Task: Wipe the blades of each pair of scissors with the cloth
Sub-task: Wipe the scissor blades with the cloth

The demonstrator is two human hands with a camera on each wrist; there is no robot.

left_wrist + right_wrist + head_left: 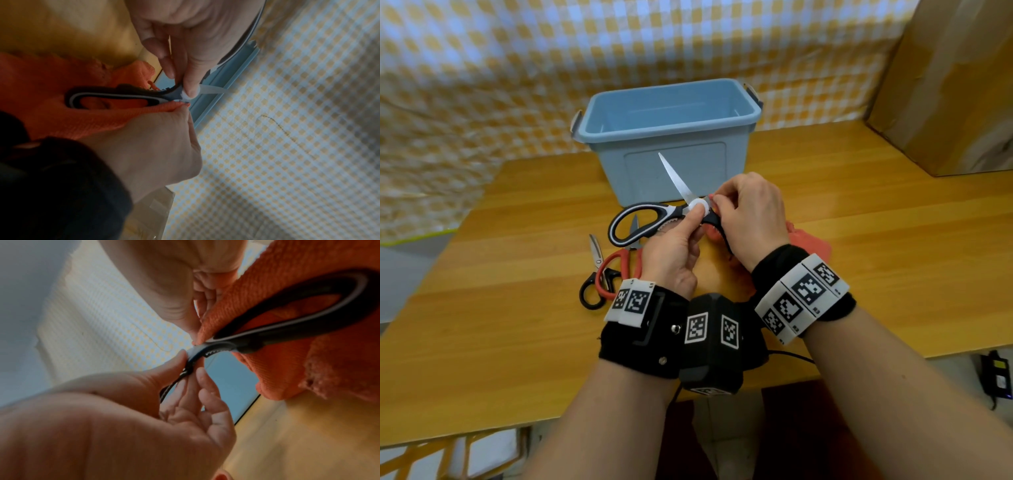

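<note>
Black-and-white scissors [643,219] held above table, blade pointing up, orange cloth [61,91] beneath, two more scissors [602,270] lay flat

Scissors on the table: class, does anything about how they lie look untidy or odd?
Yes: the red-handled scissors and the small black-handled scissors lie overlapped in a heap, handles tangled, beside the left hand.
</note>
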